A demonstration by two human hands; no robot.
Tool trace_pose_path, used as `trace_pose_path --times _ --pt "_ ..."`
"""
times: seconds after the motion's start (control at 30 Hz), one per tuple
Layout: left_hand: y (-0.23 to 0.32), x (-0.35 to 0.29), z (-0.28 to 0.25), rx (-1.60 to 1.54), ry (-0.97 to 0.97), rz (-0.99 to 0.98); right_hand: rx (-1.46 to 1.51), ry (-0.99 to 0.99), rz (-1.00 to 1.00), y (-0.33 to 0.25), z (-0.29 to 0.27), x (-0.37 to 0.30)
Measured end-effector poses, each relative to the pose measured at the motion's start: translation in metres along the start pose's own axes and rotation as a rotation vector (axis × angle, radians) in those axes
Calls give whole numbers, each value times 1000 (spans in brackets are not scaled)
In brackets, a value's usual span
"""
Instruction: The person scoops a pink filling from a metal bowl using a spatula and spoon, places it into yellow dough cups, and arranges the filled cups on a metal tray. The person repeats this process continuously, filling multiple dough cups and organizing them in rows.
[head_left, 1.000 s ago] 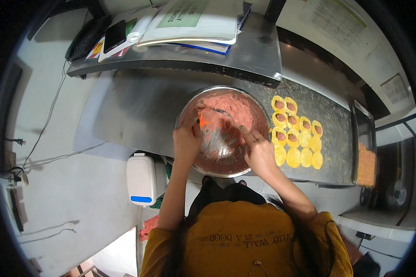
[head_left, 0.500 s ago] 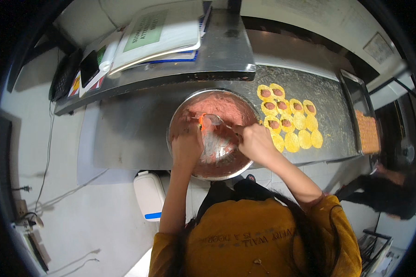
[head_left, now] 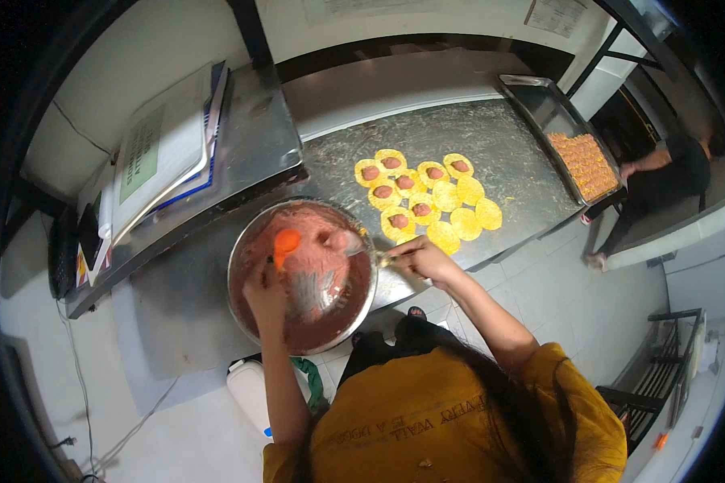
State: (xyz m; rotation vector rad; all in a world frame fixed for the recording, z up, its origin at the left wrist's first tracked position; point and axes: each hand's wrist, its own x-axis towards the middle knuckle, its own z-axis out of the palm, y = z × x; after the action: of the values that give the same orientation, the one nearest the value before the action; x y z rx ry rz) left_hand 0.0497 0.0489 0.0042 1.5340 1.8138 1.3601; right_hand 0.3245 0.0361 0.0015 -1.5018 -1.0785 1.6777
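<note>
A large metal bowl (head_left: 364, 299) holds pink ground-meat paste (head_left: 304, 219), spread up its far side; bare metal shows at the bottom. My left hand (head_left: 263, 294) is closed around the handle of an orange spoon (head_left: 287, 241), its rounded head over the paste. From the right, my right hand (head_left: 424, 260) grips a metal spoon (head_left: 359, 246) by the handle. A lump of paste (head_left: 338, 241) sits at that spoon's tip, above the bowl. Beyond my right hand lie several round yellow wrappers (head_left: 465, 224), many topped with a pink lump (head_left: 404, 183).
On the dark metal table (head_left: 330, 157), a tray (head_left: 532, 113) with orange-brown pieces (head_left: 582, 165) stands at the far right. A raised metal shelf (head_left: 258, 153) at left carries folders (head_left: 165, 149). A person in dark clothes (head_left: 673, 177) is beyond the tray. Below the table stands a white bin (head_left: 248, 394).
The view has turned right. My hands have drawn apart: the metal spoon, now bearing a lump of paste, has moved toward the bowl's right rim, while the orange spoon stays over the left side.
</note>
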Motion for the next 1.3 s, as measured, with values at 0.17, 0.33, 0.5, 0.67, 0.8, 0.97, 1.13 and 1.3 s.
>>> trace_pose_path --times 0.17,0.33,0.5,0.67,0.8,0.97,1.13,1.3 --pt "7 4 -6 139 11 69 -491 672 -502 -4 -95 -31" --pt "9 -7 2 179 2 -23 -1136 1058 -549 3 -126 -34" --pt "9 -15 0 235 -54 21 -1265 914 -355 72 -138 -1" --pt "-5 -21 -3 27 -172 -174 -555 766 -673 32 -156 9" --pt "4 -27 -12 -129 -352 -368 -122 115 -396 -24 -104 0" --pt "5 -24 -29 -129 -420 -270 -815 -201 -924 -54 -3 30" --pt "-19 -23 -66 -188 -121 -289 -942 -407 -787 -67 26 38" --pt "-34 -27 -80 103 153 -171 -1334 -302 -870 -63 69 43"
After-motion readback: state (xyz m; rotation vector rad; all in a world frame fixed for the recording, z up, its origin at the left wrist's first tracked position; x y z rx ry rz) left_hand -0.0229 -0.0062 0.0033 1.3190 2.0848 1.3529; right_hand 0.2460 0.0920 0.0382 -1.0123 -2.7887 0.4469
